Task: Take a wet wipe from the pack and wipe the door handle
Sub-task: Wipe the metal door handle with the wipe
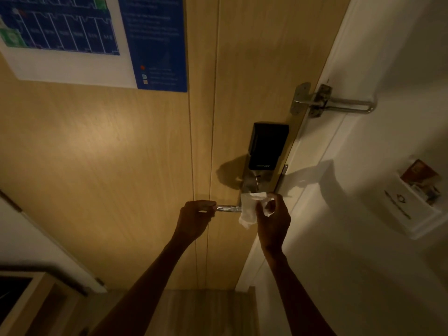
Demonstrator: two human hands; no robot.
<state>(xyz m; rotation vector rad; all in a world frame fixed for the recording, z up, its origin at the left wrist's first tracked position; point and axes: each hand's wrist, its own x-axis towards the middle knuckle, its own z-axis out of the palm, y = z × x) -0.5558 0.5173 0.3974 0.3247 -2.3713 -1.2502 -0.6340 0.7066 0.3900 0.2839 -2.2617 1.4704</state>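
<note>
A metal lever door handle (228,209) sticks out to the left from the lock plate on the wooden door (121,154). My left hand (195,218) is closed around the handle's free end. A white wet wipe (248,209) is draped over the handle near the lock plate, and my right hand (272,220) pinches it between thumb and fingers. No wipe pack is in view.
A black electronic lock (268,147) sits above the handle, with a metal swing-bar latch (334,103) higher up on the door frame. A blue evacuation plan (97,40) hangs on the door. A white key-card holder (412,204) is on the right wall.
</note>
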